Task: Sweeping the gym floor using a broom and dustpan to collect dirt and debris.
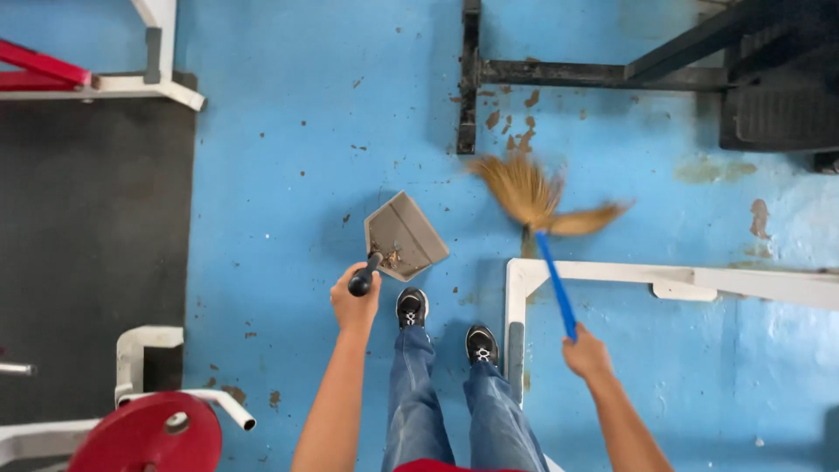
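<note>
Centre of frame: left hand (354, 297) clenched on dustpan (404, 236) handle, right hand (585, 354) gripping broom (535, 205). Best practice: lip flat on floor (288, 175), short strokes toward it.

Blue painted floor (297, 149), worn, chipped to brown in patches and flecks. Black rubber mat (87, 253) along left side. White metal frame (664, 280) lies on the floor at right; another white frame (153, 52) with a red bar (39, 63) top left. Black steel frame (559, 74) top centre-right. Red weight plate (144, 437) lower left. Even daylight, soft shadows.
</note>
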